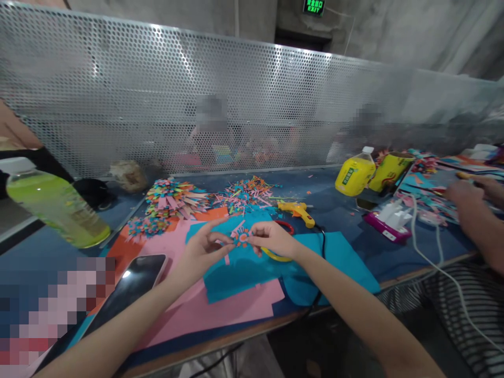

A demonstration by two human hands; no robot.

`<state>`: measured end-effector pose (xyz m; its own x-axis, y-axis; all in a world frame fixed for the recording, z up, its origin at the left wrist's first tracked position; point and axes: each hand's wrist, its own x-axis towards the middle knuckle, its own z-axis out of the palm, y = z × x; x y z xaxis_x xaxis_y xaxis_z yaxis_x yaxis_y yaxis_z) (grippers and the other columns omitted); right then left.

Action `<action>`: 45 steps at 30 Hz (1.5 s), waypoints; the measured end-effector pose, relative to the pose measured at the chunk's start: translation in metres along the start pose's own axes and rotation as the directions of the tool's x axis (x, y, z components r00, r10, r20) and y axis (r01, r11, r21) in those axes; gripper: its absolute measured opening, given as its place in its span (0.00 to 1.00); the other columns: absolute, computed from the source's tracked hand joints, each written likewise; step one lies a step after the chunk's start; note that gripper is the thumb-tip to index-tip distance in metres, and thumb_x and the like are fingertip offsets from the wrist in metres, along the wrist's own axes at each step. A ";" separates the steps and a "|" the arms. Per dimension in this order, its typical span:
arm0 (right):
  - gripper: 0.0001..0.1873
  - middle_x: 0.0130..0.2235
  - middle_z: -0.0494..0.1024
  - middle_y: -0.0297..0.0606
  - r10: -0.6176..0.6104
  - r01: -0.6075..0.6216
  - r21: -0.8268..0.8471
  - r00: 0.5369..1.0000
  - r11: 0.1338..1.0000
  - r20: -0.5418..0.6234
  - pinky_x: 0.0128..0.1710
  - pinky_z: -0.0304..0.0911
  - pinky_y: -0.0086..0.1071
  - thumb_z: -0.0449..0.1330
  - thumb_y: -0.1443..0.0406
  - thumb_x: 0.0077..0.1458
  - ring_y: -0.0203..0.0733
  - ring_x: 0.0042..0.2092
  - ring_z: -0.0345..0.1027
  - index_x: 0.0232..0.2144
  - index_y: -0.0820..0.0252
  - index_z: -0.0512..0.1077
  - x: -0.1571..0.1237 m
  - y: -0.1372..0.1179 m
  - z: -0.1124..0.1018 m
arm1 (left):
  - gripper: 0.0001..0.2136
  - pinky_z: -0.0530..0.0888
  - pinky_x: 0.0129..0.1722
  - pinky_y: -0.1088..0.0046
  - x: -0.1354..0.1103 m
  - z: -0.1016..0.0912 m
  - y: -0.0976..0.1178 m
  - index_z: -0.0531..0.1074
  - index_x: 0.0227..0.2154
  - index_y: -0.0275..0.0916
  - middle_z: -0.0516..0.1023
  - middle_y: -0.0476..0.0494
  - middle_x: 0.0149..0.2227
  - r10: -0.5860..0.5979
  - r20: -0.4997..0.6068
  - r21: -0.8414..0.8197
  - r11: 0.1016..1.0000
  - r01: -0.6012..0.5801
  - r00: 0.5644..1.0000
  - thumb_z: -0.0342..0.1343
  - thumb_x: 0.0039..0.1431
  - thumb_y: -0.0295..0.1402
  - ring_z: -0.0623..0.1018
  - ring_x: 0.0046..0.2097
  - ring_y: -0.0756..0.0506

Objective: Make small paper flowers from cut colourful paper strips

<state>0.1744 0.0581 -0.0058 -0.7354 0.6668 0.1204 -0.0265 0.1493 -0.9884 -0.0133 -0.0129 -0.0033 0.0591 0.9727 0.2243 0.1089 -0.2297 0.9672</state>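
Paper flower (243, 239), between left grip (207, 244) and right grip (273, 239), both pinching its edges

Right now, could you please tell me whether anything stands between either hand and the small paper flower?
Nothing visible does: the right hand pinches the paper flower, and the left hand appears to touch its opposite edge. The blue paper lies beneath them.

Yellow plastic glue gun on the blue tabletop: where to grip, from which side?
Best, I'd judge, by the glue gun's handle, coming from the near right: it slants out that way from the gun's body. Keep clear of the black cord leaving the handle's end.
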 end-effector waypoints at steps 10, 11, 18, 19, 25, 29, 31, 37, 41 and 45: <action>0.14 0.18 0.70 0.29 0.018 -0.012 0.071 0.995 0.997 -0.094 0.21 0.58 0.24 0.60 0.57 0.46 0.30 0.19 0.63 0.22 0.61 0.63 0.001 -0.002 -0.009 | 0.30 0.69 0.30 0.76 -0.001 -0.006 0.013 0.57 0.53 0.40 0.73 0.51 0.25 0.000 -0.153 -0.037 0.999 -0.006 0.988 0.59 0.45 0.34 0.72 0.28 0.51; 0.14 0.19 0.70 0.29 0.018 -0.007 0.089 0.993 0.996 -0.119 0.21 0.59 0.24 0.60 0.57 0.45 0.30 0.20 0.63 0.23 0.61 0.63 0.002 -0.002 -0.010 | 0.29 0.68 0.28 0.77 0.000 -0.007 0.011 0.58 0.53 0.40 0.73 0.51 0.26 -0.011 -0.173 -0.036 0.999 0.005 0.985 0.59 0.46 0.35 0.72 0.27 0.51; 0.15 0.19 0.67 0.30 -0.022 0.030 0.054 0.989 0.998 -0.149 0.21 0.55 0.24 0.59 0.56 0.46 0.28 0.21 0.60 0.22 0.63 0.68 0.006 0.001 -0.004 | 0.28 0.70 0.32 0.73 0.002 -0.004 0.003 0.60 0.51 0.39 0.74 0.42 0.38 -0.165 -0.084 -0.128 0.980 0.153 0.983 0.58 0.45 0.39 0.73 0.38 0.46; 0.15 0.19 0.67 0.30 -0.031 0.037 0.040 0.989 0.999 -0.146 0.21 0.54 0.24 0.59 0.56 0.46 0.28 0.20 0.59 0.21 0.64 0.69 0.006 0.002 -0.002 | 0.29 0.71 0.32 0.72 0.001 -0.002 0.004 0.60 0.51 0.40 0.73 0.42 0.39 -0.160 -0.064 -0.136 0.979 0.150 0.985 0.59 0.44 0.37 0.73 0.39 0.45; 0.15 0.19 0.68 0.31 -0.062 0.061 -0.022 0.998 0.998 -0.026 0.21 0.55 0.24 0.62 0.57 0.42 0.29 0.21 0.59 0.24 0.65 0.73 0.004 0.001 0.011 | 0.34 0.71 0.26 0.73 0.000 0.007 0.007 0.59 0.52 0.42 0.72 0.48 0.34 -0.140 0.003 -0.146 0.979 0.139 0.990 0.63 0.38 0.33 0.73 0.30 0.49; 0.16 0.22 0.71 0.33 -0.060 0.060 0.005 0.998 0.998 0.001 0.22 0.57 0.25 0.62 0.57 0.41 0.28 0.21 0.59 0.26 0.66 0.74 0.001 -0.005 0.015 | 0.33 0.72 0.29 0.72 0.000 0.005 0.005 0.60 0.51 0.39 0.74 0.47 0.32 -0.130 -0.012 -0.141 0.982 0.127 0.991 0.63 0.39 0.34 0.74 0.32 0.47; 0.15 0.21 0.70 0.33 -0.055 0.054 -0.030 0.998 0.998 -0.014 0.22 0.57 0.25 0.62 0.57 0.42 0.28 0.21 0.58 0.24 0.66 0.74 0.001 -0.006 0.014 | 0.32 0.72 0.29 0.73 0.000 0.004 0.006 0.61 0.51 0.39 0.75 0.48 0.30 -0.131 -0.021 -0.093 0.987 0.129 0.991 0.63 0.39 0.35 0.75 0.33 0.47; 0.12 0.21 0.69 0.32 -0.091 0.085 -0.071 0.993 0.994 -0.074 0.20 0.56 0.24 0.62 0.59 0.42 0.28 0.20 0.58 0.21 0.65 0.73 0.002 -0.001 0.014 | 0.30 0.69 0.24 0.76 -0.001 0.003 0.008 0.62 0.49 0.38 0.74 0.51 0.25 -0.191 -0.005 -0.015 0.982 0.191 0.982 0.62 0.40 0.37 0.73 0.25 0.49; 0.13 0.19 0.68 0.31 -0.065 0.052 -0.098 0.989 0.994 -0.132 0.19 0.55 0.24 0.62 0.58 0.42 0.28 0.19 0.57 0.23 0.64 0.73 0.003 0.003 0.015 | 0.29 0.69 0.23 0.76 0.000 -0.001 0.001 0.63 0.48 0.37 0.71 0.53 0.20 -0.158 -0.026 0.044 0.986 0.159 0.987 0.62 0.40 0.36 0.73 0.24 0.49; 0.15 0.17 0.66 0.30 -0.075 0.051 -0.130 0.980 0.990 -0.186 0.18 0.52 0.23 0.61 0.56 0.44 0.28 0.19 0.55 0.21 0.64 0.72 0.004 0.004 0.012 | 0.29 0.71 0.25 0.74 0.002 -0.004 -0.007 0.63 0.47 0.37 0.74 0.51 0.24 -0.149 -0.034 0.029 0.988 0.150 0.988 0.63 0.38 0.36 0.75 0.28 0.47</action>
<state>0.1633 0.0527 -0.0105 -0.5925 0.7778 0.2095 0.0237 0.2768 -0.9606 -0.0175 -0.0095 -0.0095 0.0080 0.9966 0.0817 0.1457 -0.0820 0.9859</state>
